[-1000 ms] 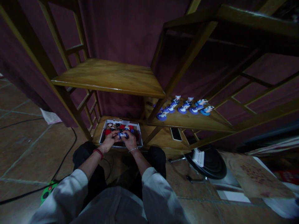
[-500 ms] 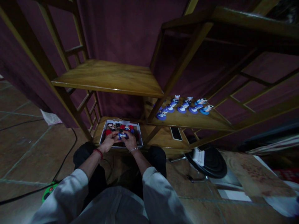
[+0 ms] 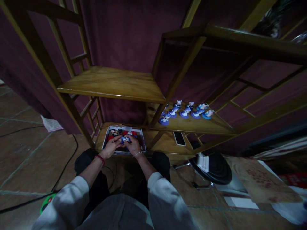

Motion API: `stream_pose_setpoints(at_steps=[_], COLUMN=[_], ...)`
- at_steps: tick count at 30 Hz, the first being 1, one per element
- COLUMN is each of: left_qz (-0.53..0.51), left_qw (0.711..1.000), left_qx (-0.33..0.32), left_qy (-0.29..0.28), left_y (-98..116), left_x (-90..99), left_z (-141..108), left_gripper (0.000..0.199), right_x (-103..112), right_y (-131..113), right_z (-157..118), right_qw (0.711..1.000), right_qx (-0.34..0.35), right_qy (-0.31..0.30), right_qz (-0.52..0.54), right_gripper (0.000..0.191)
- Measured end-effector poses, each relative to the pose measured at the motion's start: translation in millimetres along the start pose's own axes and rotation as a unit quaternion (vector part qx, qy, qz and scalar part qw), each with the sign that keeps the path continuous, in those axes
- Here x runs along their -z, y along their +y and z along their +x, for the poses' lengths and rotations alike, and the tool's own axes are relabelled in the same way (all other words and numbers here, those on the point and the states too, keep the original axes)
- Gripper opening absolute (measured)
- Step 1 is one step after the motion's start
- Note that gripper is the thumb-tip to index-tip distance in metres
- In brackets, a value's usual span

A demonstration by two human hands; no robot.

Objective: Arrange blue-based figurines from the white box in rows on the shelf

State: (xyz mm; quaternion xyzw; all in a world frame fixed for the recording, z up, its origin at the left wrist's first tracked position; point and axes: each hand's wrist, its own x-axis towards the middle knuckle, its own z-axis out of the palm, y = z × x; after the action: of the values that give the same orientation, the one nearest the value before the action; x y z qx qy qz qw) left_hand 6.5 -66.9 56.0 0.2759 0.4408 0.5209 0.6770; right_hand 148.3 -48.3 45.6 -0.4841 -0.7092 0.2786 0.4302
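A small blue and white figurine [image 3: 125,139] is held between my two hands, just above an open white box [image 3: 144,140]. My left hand [image 3: 112,147] grips it from the left and my right hand [image 3: 133,146] from the right, with fingers closed on its sides. Inside the box lie several more figurines with red and black parts, such as a red one [image 3: 130,133] behind my fingers. My hands cover the front part of the box's contents.
Several purple and blue figurines [image 3: 185,111] stand on the shelf [image 3: 201,124] at the right. A phone [image 3: 179,138] lies on the lower board. Above the box juts a wooden shelf [image 3: 112,83]. A black stool [image 3: 213,167] stands right of my knees; a cable [image 3: 64,166] crosses the floor left.
My view has shifted slightly, so the shelves sit a little lower and further left at the right side. Both hands keep the figurine over the box in nearly the same position.
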Motion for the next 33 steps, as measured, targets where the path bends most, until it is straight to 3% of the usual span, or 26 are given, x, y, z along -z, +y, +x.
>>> stream_pose_setpoints(at_steps=[8, 12, 16, 23, 33], left_qz=[-0.032, -0.038, -0.045, -0.074, -0.105], left_qw=[0.999, 0.998, 0.997, 0.993, 0.989], left_qx=[-0.037, -0.049, -0.067, -0.091, -0.098], left_qy=[-0.023, -0.016, -0.011, -0.018, -0.019], left_y=[11.7, 21.5, 30.6, 34.8, 36.2], left_x=[-8.0, -13.2, -20.0, -30.4, -33.9], left_z=[-15.9, -24.2, -32.1, -38.4, -40.7], left_gripper=[0.033, 0.037, 0.037, 0.033, 0.027], right_x=[14.0, 15.7, 16.3, 27.3, 38.1], right_y=[-21.6, -33.5, -45.7, -67.8, -79.4], right_z=[5.2, 6.1, 5.2, 5.1, 8.3], right_qw=[0.999, 0.999, 0.997, 0.997, 0.999], right_qx=[0.045, 0.028, -0.01, -0.006, 0.026], right_qy=[-0.017, 0.005, 0.049, 0.062, 0.032], right_qz=[-0.006, 0.028, 0.058, 0.041, 0.006], right_gripper=[0.031, 0.037, 0.03, 0.022, 0.024])
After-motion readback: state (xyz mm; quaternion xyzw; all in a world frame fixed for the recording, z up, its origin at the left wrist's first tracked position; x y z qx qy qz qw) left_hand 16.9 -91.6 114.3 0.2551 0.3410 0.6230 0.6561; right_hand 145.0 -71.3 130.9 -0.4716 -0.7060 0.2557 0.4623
